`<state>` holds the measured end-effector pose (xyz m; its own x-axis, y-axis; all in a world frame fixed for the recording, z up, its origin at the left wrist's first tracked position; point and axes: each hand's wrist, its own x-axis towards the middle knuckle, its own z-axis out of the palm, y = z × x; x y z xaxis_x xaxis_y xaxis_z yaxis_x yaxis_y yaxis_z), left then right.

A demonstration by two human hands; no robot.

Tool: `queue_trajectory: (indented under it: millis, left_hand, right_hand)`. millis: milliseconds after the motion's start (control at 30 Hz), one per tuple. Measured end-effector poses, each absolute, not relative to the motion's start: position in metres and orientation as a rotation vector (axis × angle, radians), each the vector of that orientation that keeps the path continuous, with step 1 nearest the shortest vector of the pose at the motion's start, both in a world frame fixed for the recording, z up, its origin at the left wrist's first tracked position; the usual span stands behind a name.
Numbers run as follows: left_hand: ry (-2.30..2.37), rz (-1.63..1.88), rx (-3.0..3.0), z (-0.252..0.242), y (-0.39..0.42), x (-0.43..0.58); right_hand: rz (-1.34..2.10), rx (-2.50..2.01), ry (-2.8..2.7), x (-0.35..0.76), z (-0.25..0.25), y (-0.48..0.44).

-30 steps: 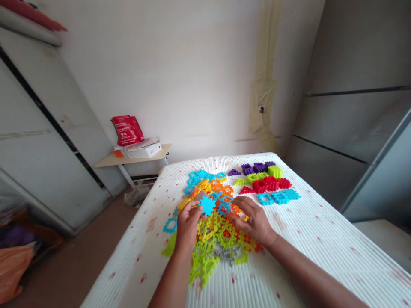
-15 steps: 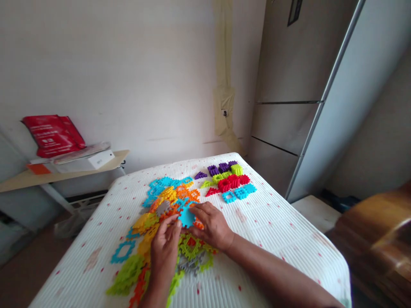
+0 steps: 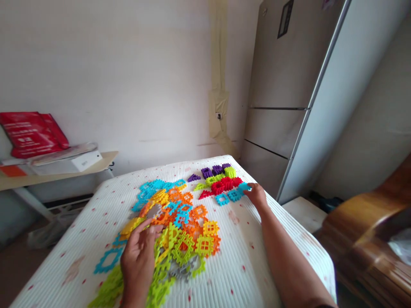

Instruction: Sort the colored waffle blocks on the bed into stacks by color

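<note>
A loose pile of flat plastic interlocking pieces (image 3: 180, 222) in green, orange, yellow and blue lies on a white ribbed bed cover (image 3: 272, 239). My left hand (image 3: 138, 256) rests on the pile's left side, fingers spread, holding nothing. Farther back, sorted groups stand in rows: purple pieces (image 3: 213, 171), a red group (image 3: 224, 185) and a row of blue squares (image 3: 228, 196). My right hand (image 3: 256, 194) reaches to the right end of the blue row. Its fingertips are closed on a blue piece (image 3: 244, 187) there.
A low shelf (image 3: 58, 169) at the left carries a red bag (image 3: 30, 133) and a white box (image 3: 84, 161). Grey cabinet doors (image 3: 282, 128) stand behind the bed's right corner. A wooden object (image 3: 369, 231) sits at the right. The bed's edge drops off on the right.
My right hand has left the pile and carried a blue piece to the far blue row. My left hand has let go and now lies flat on the pile. The view has swung right.
</note>
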<state>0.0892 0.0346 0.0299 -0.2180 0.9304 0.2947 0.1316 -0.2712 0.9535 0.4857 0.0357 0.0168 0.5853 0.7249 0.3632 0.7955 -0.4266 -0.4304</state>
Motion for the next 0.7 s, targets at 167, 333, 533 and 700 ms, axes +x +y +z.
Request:
queue_trajectory:
  millis: [167, 333, 533, 700]
  left_hand:
    - [1.326, 1.591, 1.395, 0.0306, 0.0346, 0.0857]
    - [1.312, 1.592, 1.381, 0.0301, 0.0352, 0.0860]
    - [1.323, 1.581, 1.390, 0.0293, 0.0357, 0.0856]
    - [1.309, 1.594, 1.383, 0.0326, 0.0335, 0.0865]
  right_hand:
    - [-0.194, -2.284, -1.249, 0.4781, 0.0152, 0.0387]
    - [-0.193, -2.323, -1.275, 0.4773, 0.0157, 0.0378]
    - [-0.199, -2.357, -1.302, 0.4742, 0.0158, 0.0378]
    - [-0.205, -2.415, -1.334, 0.4770, 0.0120, 0.0377]
